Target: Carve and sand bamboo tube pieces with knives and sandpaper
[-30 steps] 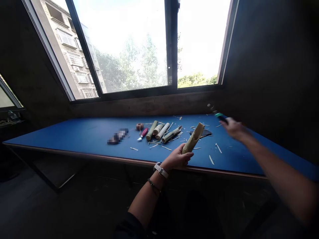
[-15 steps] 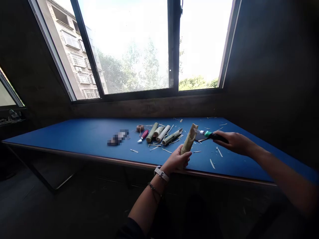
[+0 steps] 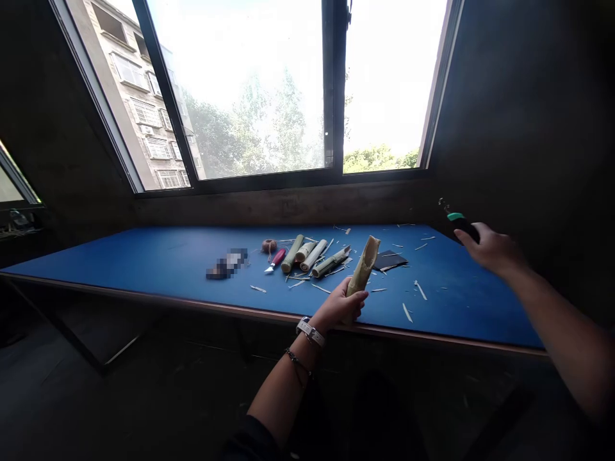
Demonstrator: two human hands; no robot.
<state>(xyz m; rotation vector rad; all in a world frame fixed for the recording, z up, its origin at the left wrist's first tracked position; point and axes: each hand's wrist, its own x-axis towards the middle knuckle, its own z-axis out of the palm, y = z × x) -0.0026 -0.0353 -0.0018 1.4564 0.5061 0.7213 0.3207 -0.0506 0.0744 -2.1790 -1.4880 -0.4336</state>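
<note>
My left hand [image 3: 343, 303] is wrapped round the lower end of a bamboo piece [image 3: 365, 264] near the table's front edge. The piece tilts up to the right, and its upper part is cut open. My right hand [image 3: 494, 248], raised at the right, grips a black and green handled tool [image 3: 460, 222] whose metal tip points up and left, apart from the bamboo. Several bamboo tubes [image 3: 292, 254] lie left of the held piece, one with a cut-open end [image 3: 332, 262]. Beside them is a red-handled knife [image 3: 276, 260].
A ball of twine [image 3: 269, 245] sits behind the knife. Farther left lies a pixelated object [image 3: 227, 264]. A dark flat sheet [image 3: 388, 260] rests right of the held bamboo. Pale shavings [image 3: 420, 290] are scattered over the blue table [image 3: 158, 256]. A window stands behind.
My right hand has moved up and to the right with the tool, away from the bamboo's open end. The dark sheet shows more fully. My left hand holds the bamboo in nearly the same place.
</note>
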